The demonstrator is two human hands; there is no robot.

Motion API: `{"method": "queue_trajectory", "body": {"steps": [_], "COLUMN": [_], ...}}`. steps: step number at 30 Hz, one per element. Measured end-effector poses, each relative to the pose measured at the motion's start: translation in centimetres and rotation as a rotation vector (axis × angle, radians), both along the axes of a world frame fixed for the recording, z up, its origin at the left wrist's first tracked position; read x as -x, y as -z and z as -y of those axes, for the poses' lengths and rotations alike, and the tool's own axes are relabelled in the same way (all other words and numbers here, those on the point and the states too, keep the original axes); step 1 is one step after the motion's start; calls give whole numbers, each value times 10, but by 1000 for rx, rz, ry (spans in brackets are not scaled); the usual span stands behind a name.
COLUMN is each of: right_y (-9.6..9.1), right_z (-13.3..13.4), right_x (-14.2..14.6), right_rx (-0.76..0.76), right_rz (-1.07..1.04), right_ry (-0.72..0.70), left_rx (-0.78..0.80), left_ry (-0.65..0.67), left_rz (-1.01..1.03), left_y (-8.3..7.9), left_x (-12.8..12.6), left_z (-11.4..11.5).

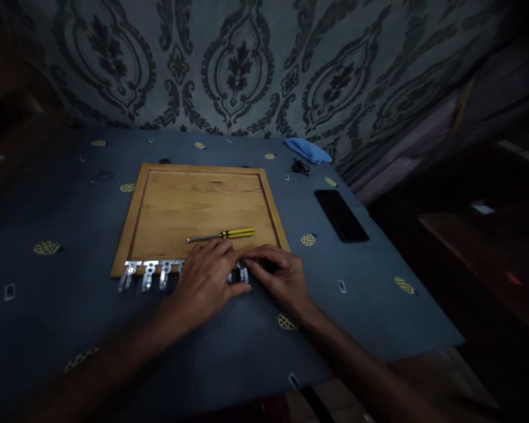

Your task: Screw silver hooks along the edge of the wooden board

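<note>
Brackets (150,276) of bright metal, in the head view, lined the near edge of a wooden board (198,202) lying flat on the table (229,358). Three showed plainly at the left, and another peeped out beside the left hand (209,273); one more stood near the right corner, between the hands. The row thus appeared largely laid out, with work centred on its right end; whether each piece was fastened could not be told. The screwdriver (223,235) lay on the board, untouched. The left hand arched palm down over the row, thumb stretched rightward; its grip, if any, was hidden. The right hand (286,273) came in from the right, its thumb and forefinger drawn together at the end bracket; what they pinched was too small to tell. Both forearms slanted inward from the near side.
</note>
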State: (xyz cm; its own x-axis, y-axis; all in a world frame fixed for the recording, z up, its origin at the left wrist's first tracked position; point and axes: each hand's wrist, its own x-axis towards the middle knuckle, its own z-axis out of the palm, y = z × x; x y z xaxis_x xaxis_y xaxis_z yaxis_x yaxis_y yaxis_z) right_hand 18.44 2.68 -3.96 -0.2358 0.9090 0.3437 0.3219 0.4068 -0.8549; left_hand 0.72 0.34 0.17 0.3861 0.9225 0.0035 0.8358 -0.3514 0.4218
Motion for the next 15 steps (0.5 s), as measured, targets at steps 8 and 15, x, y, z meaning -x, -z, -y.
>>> {"method": "queue_trajectory", "body": {"steps": [8,15], "right_y": [3,6], "right_z": [-1,-1], "right_x": [-2,0], "right_rx": [-37,-84], "right_rz": [-25,-22], "right_ry": [-53,-13], "left_rx": [-18,-15], "left_ry": [7,7], "left_rz": [4,-7], "left_y": [4,3], "left_x": [1,1], "left_z": [0,0]}}
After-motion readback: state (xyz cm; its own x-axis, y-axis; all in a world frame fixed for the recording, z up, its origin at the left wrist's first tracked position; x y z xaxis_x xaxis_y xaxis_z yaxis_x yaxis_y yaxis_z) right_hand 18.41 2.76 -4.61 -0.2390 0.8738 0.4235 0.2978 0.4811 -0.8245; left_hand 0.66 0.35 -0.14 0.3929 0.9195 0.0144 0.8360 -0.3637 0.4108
